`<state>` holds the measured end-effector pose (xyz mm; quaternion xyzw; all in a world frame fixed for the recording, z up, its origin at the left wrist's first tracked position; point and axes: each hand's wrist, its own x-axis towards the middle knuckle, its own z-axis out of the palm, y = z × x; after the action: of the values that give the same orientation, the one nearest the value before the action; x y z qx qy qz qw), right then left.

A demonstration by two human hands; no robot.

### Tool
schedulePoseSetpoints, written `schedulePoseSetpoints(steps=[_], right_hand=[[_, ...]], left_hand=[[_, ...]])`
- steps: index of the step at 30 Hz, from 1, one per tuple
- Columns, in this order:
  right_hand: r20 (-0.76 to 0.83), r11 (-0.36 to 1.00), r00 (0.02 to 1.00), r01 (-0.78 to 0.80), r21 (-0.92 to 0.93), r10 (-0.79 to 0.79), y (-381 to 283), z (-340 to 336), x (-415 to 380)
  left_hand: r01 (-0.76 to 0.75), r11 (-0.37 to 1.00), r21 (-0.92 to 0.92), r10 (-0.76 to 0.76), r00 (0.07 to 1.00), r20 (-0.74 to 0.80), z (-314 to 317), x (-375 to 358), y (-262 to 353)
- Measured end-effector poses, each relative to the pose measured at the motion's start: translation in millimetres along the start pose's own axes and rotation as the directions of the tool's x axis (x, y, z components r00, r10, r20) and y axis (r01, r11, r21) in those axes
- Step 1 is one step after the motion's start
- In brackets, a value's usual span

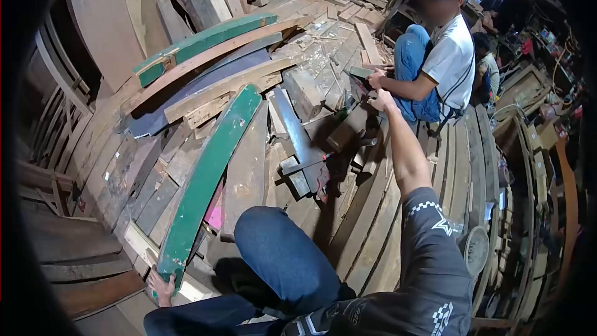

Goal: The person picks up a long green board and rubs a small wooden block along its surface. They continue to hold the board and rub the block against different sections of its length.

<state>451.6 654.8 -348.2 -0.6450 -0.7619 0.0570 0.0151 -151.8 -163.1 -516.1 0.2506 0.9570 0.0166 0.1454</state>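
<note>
My left hand point(161, 287) grips the near end of a long, slightly curved board with worn green paint point(211, 177). The board slants away from me over other timber. My right arm is stretched forward. My right hand point(380, 101) has its fingers closed beside the hands of a co-worker point(376, 78); what it holds, if anything, I cannot make out. By the co-worker's hands is a small block point(359, 72). Between my hands lies a long bluish metal piece point(293, 126) with a squarish metal block point(298, 177) at its near end.
A co-worker in a white shirt point(453, 56) squats on the planks at the right. Another green curved piece point(205, 46) lies among curved timbers at the back left. Wood scraps cover the plank floor point(379, 211). A round mesh-like object point(477, 250) stands at my right.
</note>
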Motion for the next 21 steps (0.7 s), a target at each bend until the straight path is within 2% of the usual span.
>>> schedulePoseSetpoints(steps=[2,6,7,9,10,13,14,18,21], right_hand=[[-0.002,1.000,1.000,-0.014,0.021,0.014,0.2,8.1,7.4],[0.088,0.999,0.995,-0.046,0.013,0.045,-6.0,15.8,19.2],[0.040,0.995,0.997,0.059,0.080,-0.062,-1.1,23.5,25.0],[-0.003,0.996,0.998,0.068,0.055,-0.068,-7.9,34.2,33.9],[0.020,0.998,0.999,0.038,0.056,-0.039,-12.5,35.2,32.3],[0.086,0.998,0.995,-0.050,0.047,0.045,-25.9,41.5,39.0],[0.046,0.997,0.995,-0.083,0.001,0.083,-32.5,43.0,38.1],[-0.092,0.987,0.983,-0.157,0.023,0.159,-41.3,65.4,46.2],[-0.216,0.987,0.965,-0.132,0.094,0.150,-53.3,71.3,48.1]], left_hand=[[-0.017,1.000,0.021,0.016,0.999,0.031,-1.5,1.6,0.1],[-0.059,0.996,0.061,0.063,0.996,-0.069,13.1,4.0,-13.7],[-0.067,0.997,0.034,0.070,0.995,-0.068,8.5,1.7,-10.7],[-0.086,0.996,-0.022,0.084,0.994,-0.067,2.2,-1.6,-4.3],[-0.123,0.992,-0.002,0.122,0.986,-0.117,4.6,-1.8,-5.0],[-0.078,0.996,-0.035,0.077,0.996,-0.045,-7.5,-4.9,6.6],[-0.067,0.997,-0.029,0.066,0.997,-0.041,-9.2,-6.4,8.3],[-0.074,0.996,-0.039,0.072,0.997,-0.039,-11.3,-8.1,10.9],[-0.076,0.997,-0.015,0.076,0.997,-0.030,-8.5,-6.6,7.4]])
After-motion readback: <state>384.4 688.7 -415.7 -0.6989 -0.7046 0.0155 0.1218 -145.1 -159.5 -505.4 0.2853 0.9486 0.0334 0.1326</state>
